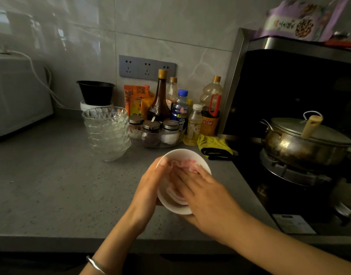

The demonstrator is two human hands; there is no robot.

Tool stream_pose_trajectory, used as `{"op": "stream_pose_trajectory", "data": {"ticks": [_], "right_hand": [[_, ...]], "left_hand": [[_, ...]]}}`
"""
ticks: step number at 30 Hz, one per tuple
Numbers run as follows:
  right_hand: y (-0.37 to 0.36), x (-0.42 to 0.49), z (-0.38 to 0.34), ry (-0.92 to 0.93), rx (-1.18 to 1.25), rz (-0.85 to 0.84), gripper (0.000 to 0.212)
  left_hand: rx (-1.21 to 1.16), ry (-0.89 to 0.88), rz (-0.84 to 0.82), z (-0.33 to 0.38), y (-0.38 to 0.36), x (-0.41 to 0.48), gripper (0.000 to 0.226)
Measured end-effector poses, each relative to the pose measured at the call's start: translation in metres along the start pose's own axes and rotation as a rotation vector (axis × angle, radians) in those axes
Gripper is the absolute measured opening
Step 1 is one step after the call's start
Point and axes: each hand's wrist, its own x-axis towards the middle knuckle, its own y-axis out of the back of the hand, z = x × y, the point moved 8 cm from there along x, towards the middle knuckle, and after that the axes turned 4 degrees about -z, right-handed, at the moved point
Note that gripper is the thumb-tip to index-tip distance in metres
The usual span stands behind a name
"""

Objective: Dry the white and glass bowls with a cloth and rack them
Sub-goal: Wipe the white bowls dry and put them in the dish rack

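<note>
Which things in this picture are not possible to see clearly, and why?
Head view:
- Inside of the round white ceramic bowl: covered by the pink-and-white cloth and the right hand.
- Fingers of the left hand: behind that bowl.
- Print on the purple food packet: blurred and too small.
- Number of stacked clear cut-glass bowls: rims too faint.
- Any drying rack: outside the frame.

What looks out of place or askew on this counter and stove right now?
Nothing looks spilled or broken. The pot lid on the stove seems tilted, with a wooden handle sticking up against it. The stack of glass bowls leans slightly. The white bowl in the left hand looks fine.
</note>
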Motion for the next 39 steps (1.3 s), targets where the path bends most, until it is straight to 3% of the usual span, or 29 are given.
{"op": "stream_pose_trajectory", "data": {"ticks": [2,4,7,9,11,14,17,19,23,27,30,32,37,39], "right_hand": [[0.002,0.000,-0.004,-0.021,-0.040,0.018,0.074],[0.001,-0.002,-0.011,-0.002,-0.024,0.050,0.059],[0.001,-0.006,-0.012,0.026,0.210,0.048,0.035],[0.006,-0.006,-0.005,0.011,0.415,-0.041,0.027],[0.010,-0.006,0.011,-0.062,0.536,-0.132,0.022],[0.018,-0.001,0.027,-0.067,0.750,-0.146,0.005],[0.020,0.005,0.038,-0.069,1.043,-0.211,0.015],[0.022,0.005,0.041,-0.056,1.204,-0.237,0.022],[0.025,0.006,0.047,-0.065,1.378,-0.221,0.035],[0.036,0.009,0.061,-0.147,1.583,-0.004,0.034],[0.056,0.002,0.081,-0.242,1.472,0.423,0.029],[0.063,-0.003,0.077,-0.257,1.378,0.602,0.025],[0.038,0.013,0.026,-0.077,0.791,0.439,0.054],[0.035,0.012,0.031,-0.130,0.776,0.460,0.051]], "left_hand": [[-0.030,0.008,0.036,-0.002,0.004,0.003,0.028],[-0.060,0.045,0.051,-0.010,0.007,0.004,0.024],[-0.114,0.126,0.051,-0.025,0.008,0.003,0.042],[-0.105,0.190,-0.014,-0.034,0.006,0.004,0.059],[-0.032,0.240,-0.110,-0.038,0.003,0.007,0.062],[0.150,0.075,-0.170,-0.023,0.001,0.015,0.050],[0.377,-0.281,-0.204,0.010,0.001,0.018,0.051],[0.487,-0.403,-0.231,0.019,0.004,0.019,0.045],[0.521,-0.419,-0.271,0.026,0.011,0.025,0.061],[0.277,-0.322,-0.120,0.032,0.018,0.024,0.050],[0.091,-0.199,0.130,0.030,0.026,0.020,0.039],[0.024,-0.076,0.251,0.021,0.027,0.017,0.041],[-0.133,0.130,0.259,0.004,0.013,0.011,0.041],[-0.136,0.121,0.234,0.004,0.007,0.009,0.040]]}}
